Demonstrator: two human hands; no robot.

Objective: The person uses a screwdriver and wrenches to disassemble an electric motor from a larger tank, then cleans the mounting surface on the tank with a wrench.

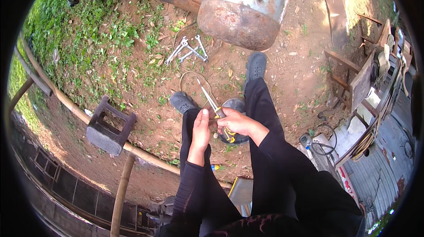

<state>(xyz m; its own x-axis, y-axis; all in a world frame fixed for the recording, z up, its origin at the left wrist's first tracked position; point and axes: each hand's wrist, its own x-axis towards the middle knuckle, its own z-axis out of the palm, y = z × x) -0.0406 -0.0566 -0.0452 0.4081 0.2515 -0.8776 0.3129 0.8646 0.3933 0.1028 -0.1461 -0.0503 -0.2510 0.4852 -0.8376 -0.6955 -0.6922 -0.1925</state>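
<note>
My right hand [238, 123] is closed around long-nose pliers [210, 97] with yellow-and-black handles. Their slim metal tip points forward and left, over the dirt. Close against the pliers, my left hand [201, 132] is closed with its thumb up; whatever its fingertips pinch is too small to make out. A thin wire [187, 73] loops over the ground just beyond the tip. Below my hands, between my legs, sits a dark rounded object [235, 103], partly hidden by them. Several wrenches [187, 50] lie in a pile ahead of my left shoe.
A rusty metal tank [238, 23] lies ahead, beyond my right shoe. To the left, a dark plastic stool [110, 126] rests by a bamboo rail [152, 159]. Wooden frames [364, 78] and corrugated metal sheets [391, 157] crowd the right side. Weeds cover the far left ground.
</note>
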